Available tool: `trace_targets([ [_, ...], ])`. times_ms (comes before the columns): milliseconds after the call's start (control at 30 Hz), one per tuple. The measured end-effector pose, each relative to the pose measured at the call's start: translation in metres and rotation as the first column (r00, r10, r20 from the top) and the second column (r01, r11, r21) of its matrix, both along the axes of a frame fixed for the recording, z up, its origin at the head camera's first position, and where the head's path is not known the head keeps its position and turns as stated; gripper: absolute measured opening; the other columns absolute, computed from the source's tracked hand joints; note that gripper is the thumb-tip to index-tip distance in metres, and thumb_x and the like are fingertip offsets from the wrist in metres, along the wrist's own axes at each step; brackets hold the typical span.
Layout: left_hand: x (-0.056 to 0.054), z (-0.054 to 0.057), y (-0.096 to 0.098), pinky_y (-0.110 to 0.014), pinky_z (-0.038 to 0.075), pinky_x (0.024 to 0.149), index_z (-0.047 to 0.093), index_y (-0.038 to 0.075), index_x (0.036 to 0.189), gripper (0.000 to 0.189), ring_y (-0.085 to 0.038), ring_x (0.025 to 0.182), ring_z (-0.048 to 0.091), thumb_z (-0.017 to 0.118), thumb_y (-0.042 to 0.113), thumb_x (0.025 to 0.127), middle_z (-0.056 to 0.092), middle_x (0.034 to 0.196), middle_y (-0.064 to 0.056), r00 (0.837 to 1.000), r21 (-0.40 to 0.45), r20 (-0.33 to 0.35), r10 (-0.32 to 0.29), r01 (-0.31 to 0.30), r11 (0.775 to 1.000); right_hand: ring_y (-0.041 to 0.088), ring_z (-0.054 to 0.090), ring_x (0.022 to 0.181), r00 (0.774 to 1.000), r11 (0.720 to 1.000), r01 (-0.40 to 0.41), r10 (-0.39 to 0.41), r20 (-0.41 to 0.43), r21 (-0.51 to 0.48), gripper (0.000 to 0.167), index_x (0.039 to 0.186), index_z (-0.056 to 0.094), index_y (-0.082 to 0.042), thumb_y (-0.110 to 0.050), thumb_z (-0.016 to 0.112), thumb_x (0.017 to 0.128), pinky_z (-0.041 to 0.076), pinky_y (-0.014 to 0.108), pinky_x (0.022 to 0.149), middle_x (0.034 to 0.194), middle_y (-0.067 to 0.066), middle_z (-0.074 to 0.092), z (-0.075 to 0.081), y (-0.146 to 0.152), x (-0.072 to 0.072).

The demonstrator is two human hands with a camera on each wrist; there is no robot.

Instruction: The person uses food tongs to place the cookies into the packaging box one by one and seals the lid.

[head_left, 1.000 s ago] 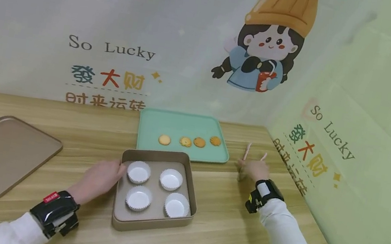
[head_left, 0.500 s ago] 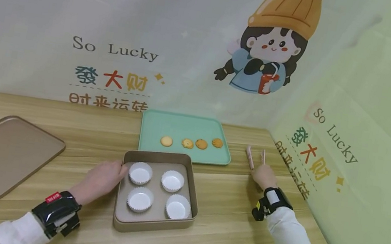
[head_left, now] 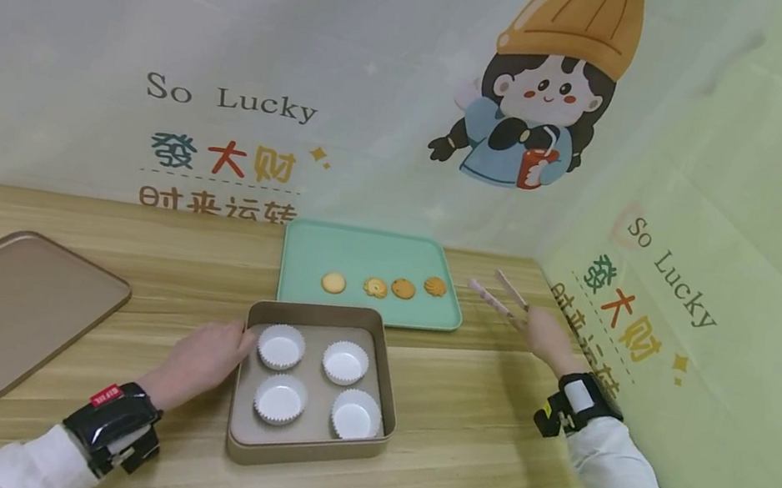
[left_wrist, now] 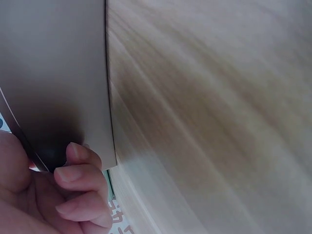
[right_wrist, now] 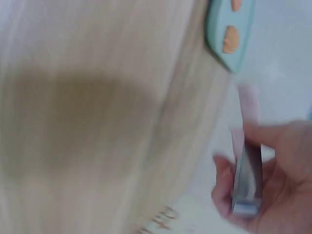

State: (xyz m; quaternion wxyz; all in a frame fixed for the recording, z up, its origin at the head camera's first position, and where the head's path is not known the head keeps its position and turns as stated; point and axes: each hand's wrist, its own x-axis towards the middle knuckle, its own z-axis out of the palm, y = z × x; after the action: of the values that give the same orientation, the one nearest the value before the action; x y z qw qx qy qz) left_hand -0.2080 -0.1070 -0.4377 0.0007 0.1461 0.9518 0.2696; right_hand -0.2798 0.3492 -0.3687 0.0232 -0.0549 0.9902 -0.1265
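Note:
My left hand (head_left: 203, 359) holds the left wall of a square brown baking pan (head_left: 306, 455). In the left wrist view its curled fingers (left_wrist: 83, 178) lie against the pan's outer side, with the thumb at the rim. White fluted paper cups (head_left: 280, 346) stand inside the pan, several in all. My right hand (head_left: 549, 339) grips a pair of tongs (head_left: 491, 298) with pale pink tips and a metal body, seen in the right wrist view. Their two arms are spread, raised over the table and pointing left toward a mint-green tray (head_left: 359, 252). Nothing is between the tips.
Several cookies lie on the mint tray, among them a plain round cookie (head_left: 334, 283) and a ridged cookie (head_left: 434, 286) at its right. A flat brown baking sheet (head_left: 9, 313) rests at the left of the wooden table (head_left: 448, 472). Printed cloth (head_left: 383, 91) hangs behind and to the right.
My right hand has picked up the tongs from the right of the table and moved right, turning their tips leftward. My left hand stays on the pan.

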Motion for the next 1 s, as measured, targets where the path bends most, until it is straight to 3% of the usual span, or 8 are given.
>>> trace_targets([
  [67, 0.0, 0.001, 0.0, -0.041, 0.046, 0.059, 0.057, -0.001, 0.087, 0.031, -0.024, 0.068, 0.051, 0.042, 0.017, 0.108, 0.049, 0.071, -0.007, 1.0, 0.003, 0.001, 0.004, -0.004, 1.0, 0.018, 0.046, 0.063, 0.995, 0.995, -0.1, 0.1, 0.001, -0.007, 0.024, 0.103, 0.058, 0.016, -0.007, 0.059, 0.105, 0.038, 0.029, 0.059, 0.073, 0.008, 0.05, -0.001, 0.004, -0.011],
  [133, 0.001, 0.001, -0.001, -0.04, 0.045, 0.058, 0.056, -0.001, 0.087, 0.031, -0.024, 0.067, 0.051, 0.042, 0.017, 0.108, 0.049, 0.071, -0.007, 1.0, 0.005, -0.001, 0.005, -0.005, 1.0, 0.018, 0.046, 0.065, 0.979, 0.978, -0.205, 0.206, 0.011, -0.021, 0.024, 0.109, 0.06, 0.017, -0.006, 0.061, 0.103, 0.038, 0.031, 0.061, 0.075, 0.009, 0.054, 0.009, -0.001, -0.013],
  [267, 0.002, 0.002, -0.001, -0.038, 0.043, 0.057, 0.057, -0.002, 0.089, 0.032, -0.024, 0.067, 0.05, 0.042, 0.018, 0.108, 0.048, 0.072, -0.007, 1.0, 0.011, 0.017, 0.012, -0.013, 1.0, 0.015, 0.046, 0.065, 0.945, 0.947, -0.321, 0.321, 0.063, -0.009, 0.02, 0.107, 0.065, 0.013, -0.007, 0.062, 0.103, 0.038, 0.03, 0.063, 0.077, 0.01, 0.058, 0.022, -0.009, -0.02],
  [500, 0.002, 0.003, 0.001, -0.038, 0.043, 0.057, 0.058, -0.003, 0.09, 0.033, -0.024, 0.067, 0.051, 0.041, 0.019, 0.108, 0.048, 0.072, -0.008, 0.999, 0.017, 0.036, 0.022, -0.022, 1.0, 0.013, 0.037, 0.062, 0.934, 0.933, -0.348, 0.336, 0.126, 0.094, 0.022, 0.087, 0.061, 0.003, -0.012, 0.062, 0.104, 0.032, 0.029, 0.063, 0.069, 0.0, 0.04, 0.026, -0.025, -0.037],
  [667, 0.003, 0.001, 0.002, -0.039, 0.045, 0.058, 0.058, -0.002, 0.089, 0.031, -0.024, 0.067, 0.05, 0.043, 0.017, 0.108, 0.048, 0.072, -0.008, 1.0, 0.016, 0.015, 0.013, -0.014, 1.0, 0.015, 0.044, 0.065, 0.942, 0.936, -0.319, 0.295, 0.161, 0.149, 0.023, 0.095, 0.067, 0.006, -0.015, 0.063, 0.104, 0.036, 0.027, 0.064, 0.072, 0.002, 0.049, 0.026, -0.032, -0.046],
  [1000, 0.003, 0.0, 0.0, -0.038, 0.044, 0.056, 0.056, 0.0, 0.084, 0.032, -0.024, 0.065, 0.049, 0.043, 0.017, 0.109, 0.046, 0.071, -0.007, 1.0, 0.018, -0.007, 0.022, -0.022, 1.0, 0.011, 0.048, 0.061, 0.937, 0.946, -0.298, 0.265, 0.226, 0.126, 0.027, 0.102, 0.071, 0.01, -0.015, 0.062, 0.103, 0.038, 0.021, 0.057, 0.076, 0.011, 0.064, 0.027, -0.037, -0.055],
])
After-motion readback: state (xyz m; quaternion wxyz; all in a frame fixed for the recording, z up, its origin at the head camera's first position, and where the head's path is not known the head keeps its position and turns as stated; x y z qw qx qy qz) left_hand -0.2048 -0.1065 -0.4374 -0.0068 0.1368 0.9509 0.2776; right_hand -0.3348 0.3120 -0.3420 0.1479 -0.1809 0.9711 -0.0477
